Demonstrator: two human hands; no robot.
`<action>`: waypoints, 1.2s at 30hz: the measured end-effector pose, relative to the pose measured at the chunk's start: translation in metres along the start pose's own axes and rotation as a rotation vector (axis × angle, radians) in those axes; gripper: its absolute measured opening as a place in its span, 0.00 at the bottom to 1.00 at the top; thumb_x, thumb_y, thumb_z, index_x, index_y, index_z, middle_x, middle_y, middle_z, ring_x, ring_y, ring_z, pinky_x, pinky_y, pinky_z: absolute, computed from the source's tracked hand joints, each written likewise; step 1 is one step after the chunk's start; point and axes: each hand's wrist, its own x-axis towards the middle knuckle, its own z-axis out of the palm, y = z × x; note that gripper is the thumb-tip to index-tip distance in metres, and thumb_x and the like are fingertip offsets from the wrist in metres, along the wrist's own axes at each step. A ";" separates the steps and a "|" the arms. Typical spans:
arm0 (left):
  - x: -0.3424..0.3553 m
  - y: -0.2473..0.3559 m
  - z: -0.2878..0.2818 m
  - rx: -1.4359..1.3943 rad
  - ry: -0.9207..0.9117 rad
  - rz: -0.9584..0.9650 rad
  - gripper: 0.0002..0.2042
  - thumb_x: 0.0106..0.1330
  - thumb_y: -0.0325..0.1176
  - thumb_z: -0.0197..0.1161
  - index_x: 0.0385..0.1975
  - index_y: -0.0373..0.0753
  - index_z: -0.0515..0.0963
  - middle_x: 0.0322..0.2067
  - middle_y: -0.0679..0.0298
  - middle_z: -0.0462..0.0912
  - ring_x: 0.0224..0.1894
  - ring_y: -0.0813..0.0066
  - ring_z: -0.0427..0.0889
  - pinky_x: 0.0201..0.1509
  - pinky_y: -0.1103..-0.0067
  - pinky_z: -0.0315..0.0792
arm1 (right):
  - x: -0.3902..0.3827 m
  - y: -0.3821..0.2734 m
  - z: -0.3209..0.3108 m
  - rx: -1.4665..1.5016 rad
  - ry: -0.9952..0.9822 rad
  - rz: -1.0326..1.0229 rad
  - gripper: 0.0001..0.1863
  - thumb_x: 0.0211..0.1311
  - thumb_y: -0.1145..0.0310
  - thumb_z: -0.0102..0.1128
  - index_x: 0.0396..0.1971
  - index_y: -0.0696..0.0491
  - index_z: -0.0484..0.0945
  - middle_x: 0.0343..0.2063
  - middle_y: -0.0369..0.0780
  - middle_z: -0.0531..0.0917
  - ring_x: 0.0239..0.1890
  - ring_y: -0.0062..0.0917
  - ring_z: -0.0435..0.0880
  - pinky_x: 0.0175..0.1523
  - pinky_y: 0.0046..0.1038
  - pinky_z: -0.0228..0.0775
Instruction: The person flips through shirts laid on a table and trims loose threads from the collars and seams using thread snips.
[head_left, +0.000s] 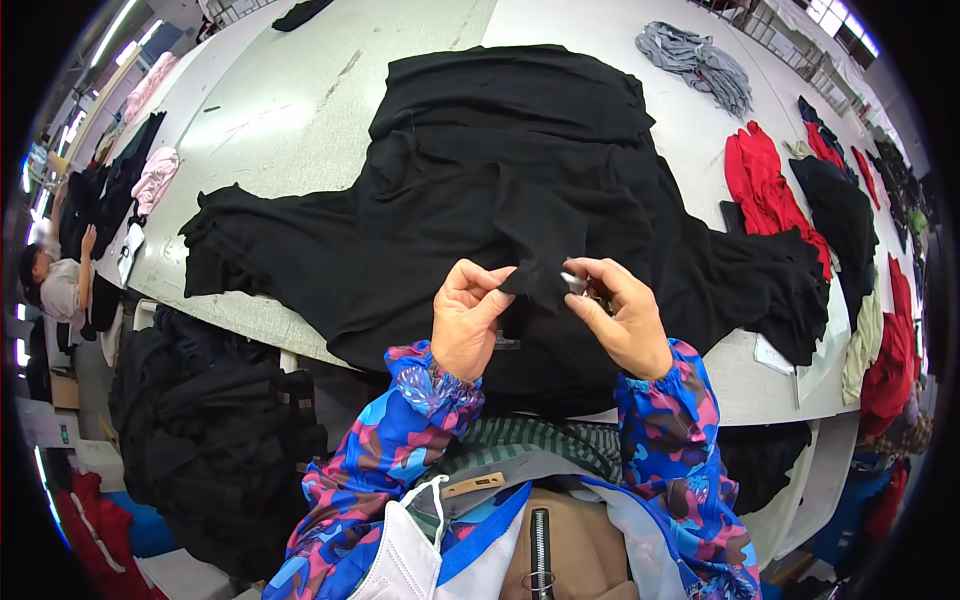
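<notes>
The big, soft black cloth garment point(430, 230) is on the pale, flat bench point(280, 140), mostly at twelve o'clock from my hands. My left hand point(468, 318) pinches a fold, fingertips pressed together. My right hand point(625, 320) has its fingers closed on a small, shiny metal tool point(575, 283). I should keep the fold tight and my skin off the metal. Loose wrinkles may get in the way. A crumpled grey cloth bundle point(693, 62) lies at one o'clock, long red cloth point(765, 185) at two.
</notes>
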 end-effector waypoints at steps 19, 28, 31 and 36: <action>-0.012 -0.001 0.007 -0.136 0.078 -0.281 0.07 0.57 0.22 0.59 0.35 0.34 0.71 0.33 0.63 0.77 0.35 0.81 0.75 0.44 0.83 0.69 | -0.010 0.006 0.029 0.072 0.167 0.110 0.07 0.46 0.77 0.64 0.26 0.60 0.75 0.18 0.33 0.74 0.18 0.11 0.67 0.23 0.16 0.59; -0.016 0.000 0.005 0.024 0.042 -0.142 0.05 0.57 0.21 0.59 0.31 0.34 0.71 0.33 0.63 0.77 0.34 0.83 0.74 0.46 0.84 0.67 | -0.010 -0.014 -0.002 -0.200 -0.074 -0.046 0.14 0.47 0.75 0.63 0.36 0.59 0.75 0.21 0.37 0.73 0.20 0.19 0.71 0.26 0.19 0.64; -0.018 -0.001 0.003 0.049 0.047 -0.124 0.05 0.56 0.21 0.60 0.30 0.34 0.71 0.34 0.60 0.77 0.36 0.81 0.75 0.47 0.83 0.67 | -0.012 -0.013 -0.003 -0.294 -0.085 -0.087 0.16 0.45 0.75 0.64 0.37 0.58 0.75 0.20 0.39 0.74 0.20 0.25 0.74 0.26 0.23 0.66; -0.019 -0.002 0.003 0.033 0.031 -0.143 0.05 0.57 0.21 0.60 0.30 0.34 0.71 0.35 0.58 0.78 0.38 0.79 0.76 0.48 0.83 0.67 | -0.015 -0.011 -0.003 -0.405 -0.074 -0.124 0.17 0.43 0.74 0.65 0.38 0.57 0.75 0.21 0.40 0.76 0.22 0.28 0.77 0.27 0.26 0.68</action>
